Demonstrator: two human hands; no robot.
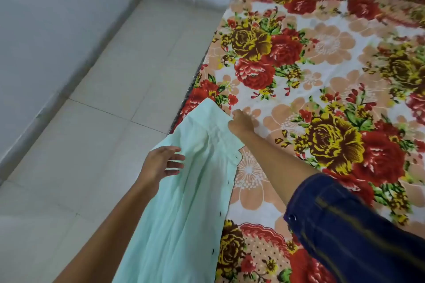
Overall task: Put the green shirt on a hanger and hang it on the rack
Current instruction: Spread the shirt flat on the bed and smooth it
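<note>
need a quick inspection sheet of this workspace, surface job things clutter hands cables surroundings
surface: bed with floral bedsheet, nothing lying on its visible part except the shirt edge
job's things: green shirt held up at the bed's edge, hanging down over the floor side, dark buttons along its placket; no hanger or rack in view
clutter: nothing seen
hands: right hand pinches the shirt near its top; left hand open with spread fingers against the fabric; dark blue sleeve on the right arm
cables: nothing seen
surroundings: pale tiled floor, grey wall on the left
</note>
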